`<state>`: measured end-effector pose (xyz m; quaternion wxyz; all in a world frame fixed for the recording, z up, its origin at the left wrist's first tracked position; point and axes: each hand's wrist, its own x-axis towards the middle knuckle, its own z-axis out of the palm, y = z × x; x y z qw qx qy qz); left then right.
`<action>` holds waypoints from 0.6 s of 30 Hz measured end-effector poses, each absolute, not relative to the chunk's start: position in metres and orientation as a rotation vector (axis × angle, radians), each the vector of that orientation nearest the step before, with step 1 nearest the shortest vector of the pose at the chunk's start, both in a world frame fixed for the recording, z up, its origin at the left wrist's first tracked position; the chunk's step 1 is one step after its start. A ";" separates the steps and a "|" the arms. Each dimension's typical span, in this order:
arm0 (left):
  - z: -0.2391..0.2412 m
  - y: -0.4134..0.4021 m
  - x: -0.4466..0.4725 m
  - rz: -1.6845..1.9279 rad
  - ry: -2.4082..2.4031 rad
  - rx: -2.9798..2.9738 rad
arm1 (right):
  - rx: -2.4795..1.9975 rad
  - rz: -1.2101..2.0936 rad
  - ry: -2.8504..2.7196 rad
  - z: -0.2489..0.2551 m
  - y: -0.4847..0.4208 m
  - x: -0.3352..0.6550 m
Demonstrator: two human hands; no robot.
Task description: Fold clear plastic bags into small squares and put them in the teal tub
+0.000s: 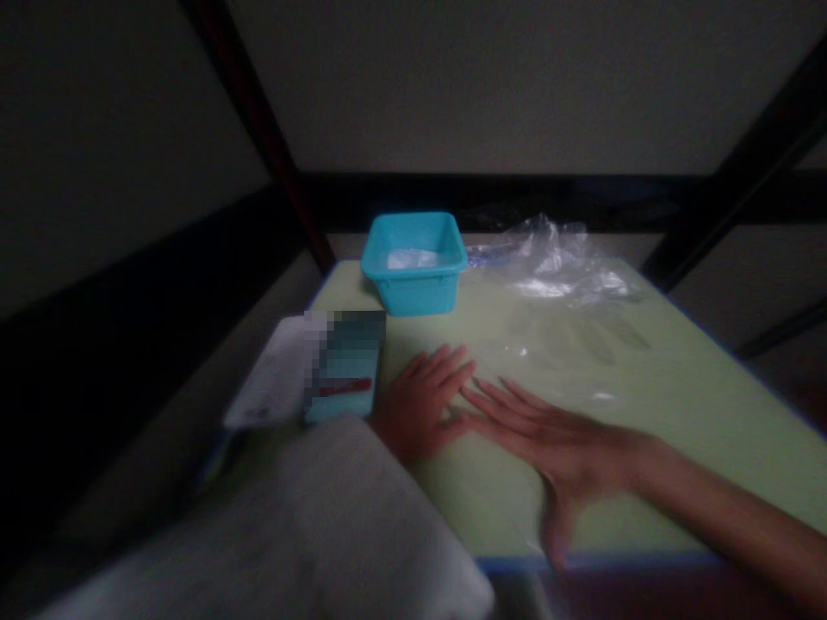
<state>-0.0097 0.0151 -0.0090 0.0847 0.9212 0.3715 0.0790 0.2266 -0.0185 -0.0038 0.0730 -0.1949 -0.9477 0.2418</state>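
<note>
Head view: dim and softly blurred throughout, looking down on a pale green tabletop (685, 379) with a blue edge, partly covered at the near left.
Left hand (419, 409): spread palm down near the middle of the tabletop, fingers straight and slightly apart, thumb reaching toward the right hand; wrist hidden behind a grey shape (362, 525).
Right hand (552, 443): stretched out palm down, long fingers nearly together, thumb set wide toward the near edge; fingertips close to those of the left hand, touching or not impossible to tell; forearm bare, cut off at the right border.
Clear plastic (556, 254): crumpled high at the far right, running flat and almost see-through toward both hands; near outline lost against the green, contact with the fingers unclear.
Grey shape: cloth-like, cut off at the bottom; sleeve or separate fabric, hard to say.
Turquoise basin (419, 295): standing upright at the far side, left of the crumpled heap; white contents (412, 259) half hidden by the front wall.
Teal slab (349, 405): lying left of the left hand, largely pixelated, crossed by a red strip (349, 387).
White sheet (271, 379): beside the slab, markings unreadable.
Background: plain wall (517, 86) and dark slanting bars (255, 99), fading into shadow.
</note>
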 end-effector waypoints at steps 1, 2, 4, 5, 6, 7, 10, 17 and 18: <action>-0.009 0.015 -0.010 0.228 1.105 2.750 | -0.588 0.746 -2.849 -0.003 -0.018 0.227; -0.009 0.015 -0.010 0.217 1.101 2.752 | -0.592 0.769 -2.852 -0.002 -0.018 0.226; -0.009 0.016 -0.010 0.195 1.100 2.755 | -0.578 0.832 -2.877 0.002 -0.017 0.225; -0.009 0.015 -0.010 0.185 1.107 2.755 | -0.557 0.869 -2.894 0.004 -0.017 0.224; -0.009 0.015 -0.009 0.174 1.113 2.757 | -0.531 0.902 -2.907 0.008 -0.016 0.223; -0.008 0.013 -0.008 0.167 1.121 2.762 | -0.507 0.928 -2.908 0.011 -0.015 0.222; -0.004 0.003 -0.004 0.162 1.146 2.779 | -0.528 0.919 -2.796 0.020 -0.012 0.223; 0.005 -0.018 0.005 0.360 1.136 2.788 | -1.069 0.518 -2.362 0.028 0.008 0.240; 0.004 -0.017 0.005 0.386 1.084 2.801 | -1.136 0.469 -2.341 0.027 0.011 0.243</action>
